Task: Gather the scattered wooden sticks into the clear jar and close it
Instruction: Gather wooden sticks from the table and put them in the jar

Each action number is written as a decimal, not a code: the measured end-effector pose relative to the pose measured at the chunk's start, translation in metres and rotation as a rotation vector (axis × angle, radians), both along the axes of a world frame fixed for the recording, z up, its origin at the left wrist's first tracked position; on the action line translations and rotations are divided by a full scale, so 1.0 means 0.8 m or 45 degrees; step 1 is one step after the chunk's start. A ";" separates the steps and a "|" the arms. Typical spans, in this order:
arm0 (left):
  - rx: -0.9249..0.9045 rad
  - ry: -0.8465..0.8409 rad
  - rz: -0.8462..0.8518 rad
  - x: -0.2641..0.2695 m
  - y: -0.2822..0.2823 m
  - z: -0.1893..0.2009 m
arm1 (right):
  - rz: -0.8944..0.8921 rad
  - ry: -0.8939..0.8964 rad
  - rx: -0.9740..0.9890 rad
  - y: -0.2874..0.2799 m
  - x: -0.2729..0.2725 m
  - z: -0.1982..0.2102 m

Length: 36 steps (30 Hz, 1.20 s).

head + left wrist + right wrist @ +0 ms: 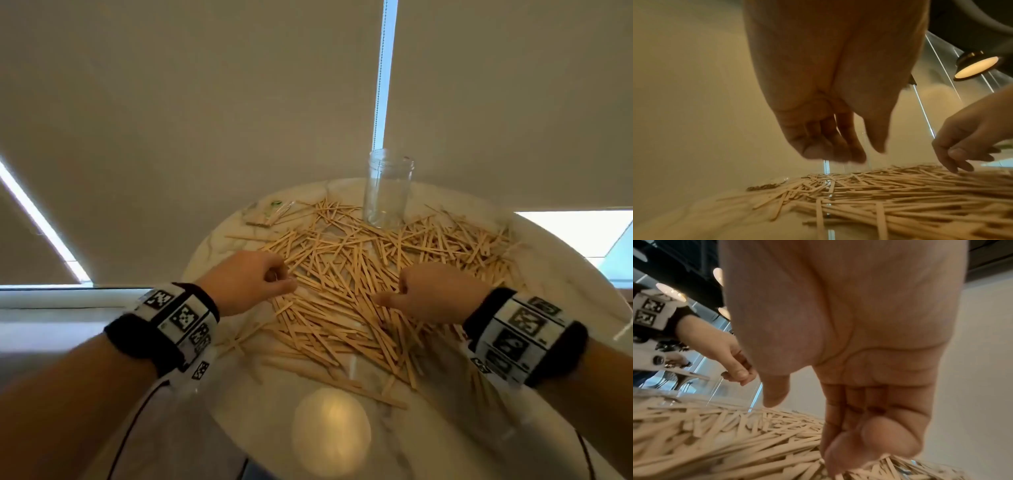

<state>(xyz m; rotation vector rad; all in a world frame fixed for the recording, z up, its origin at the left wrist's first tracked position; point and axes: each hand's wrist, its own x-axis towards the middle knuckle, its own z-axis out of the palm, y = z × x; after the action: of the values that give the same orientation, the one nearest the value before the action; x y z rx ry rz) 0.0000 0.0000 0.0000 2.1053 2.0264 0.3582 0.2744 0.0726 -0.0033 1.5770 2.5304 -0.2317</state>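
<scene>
Several pale wooden sticks (pixel 346 284) lie scattered in a loose pile over the round marble table (pixel 212 246). The clear jar (pixel 388 190) stands upright and open at the table's far side, with nothing in it. My left hand (pixel 286 279) hovers over the pile's left part; in the left wrist view its fingers (pixel 838 151) hang loosely curled above the sticks (pixel 879 194) and hold nothing. My right hand (pixel 390 294) is over the pile's right part, fingers bent down with their tips (pixel 869 443) on the sticks (pixel 725 434). No lid is in view.
A small clear plastic packet (pixel 270 210) lies at the far left of the table. A lamp's round reflection (pixel 330 433) glows on the bare near part. A window ledge (pixel 51 301) runs on the left. Blinds hang behind the table.
</scene>
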 end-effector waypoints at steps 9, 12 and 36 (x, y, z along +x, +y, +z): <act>-0.359 0.392 -0.202 0.034 0.035 -0.034 | 0.091 -0.155 -0.147 0.024 -0.033 -0.013; -0.248 0.457 -0.164 0.045 0.049 -0.030 | 0.040 -0.097 -0.152 0.027 -0.037 -0.008; -0.403 0.351 0.186 0.149 0.082 -0.026 | -0.073 -0.014 -0.091 0.024 -0.023 -0.006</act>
<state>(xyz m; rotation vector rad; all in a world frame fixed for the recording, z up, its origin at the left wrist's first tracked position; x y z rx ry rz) 0.1194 0.0653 -0.0205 1.9022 2.2165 -0.2347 0.2564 0.0920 -0.0078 1.6206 2.4422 -0.3153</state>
